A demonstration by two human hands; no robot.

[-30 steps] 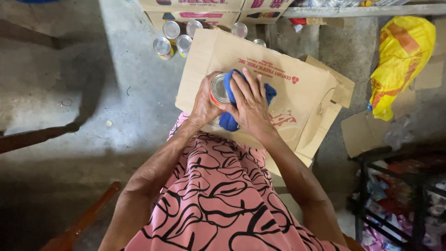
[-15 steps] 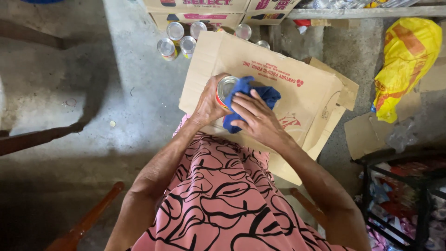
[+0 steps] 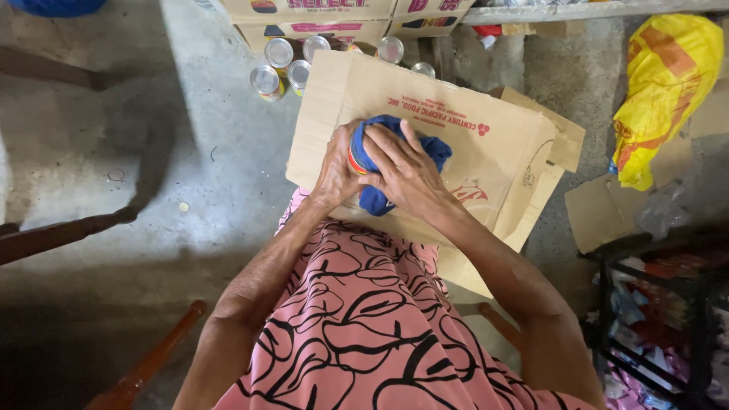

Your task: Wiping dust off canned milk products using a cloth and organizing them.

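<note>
Now fully covering the can [image 3: 354, 159], blue cloth [image 3: 395, 148] under right hand [image 3: 402, 171].

The blue rag [image 3: 410, 156] pressed under the right hand [image 3: 406, 171] is soft, matt, crumpled cloth, and the can [image 3: 354, 158] gripped by the left hand [image 3: 338, 171] shows a thin edge of glossy printed metal. Both rest on a flattened cardboard sheet [image 3: 456, 137], dull brown paperboard with creased, rough-cut flaps; beyond its far-left corner stand more cans [image 3: 279, 64] with shiny bare-metal lids, and to its right lies a yellow bag [image 3: 664, 83] of glossy, wrinkled plastic. The floor [image 3: 152, 175] left of the cardboard is rough, matt grey concrete, and the pink skirt [image 3: 357, 326] on its near side is smooth printed cloth.
</note>
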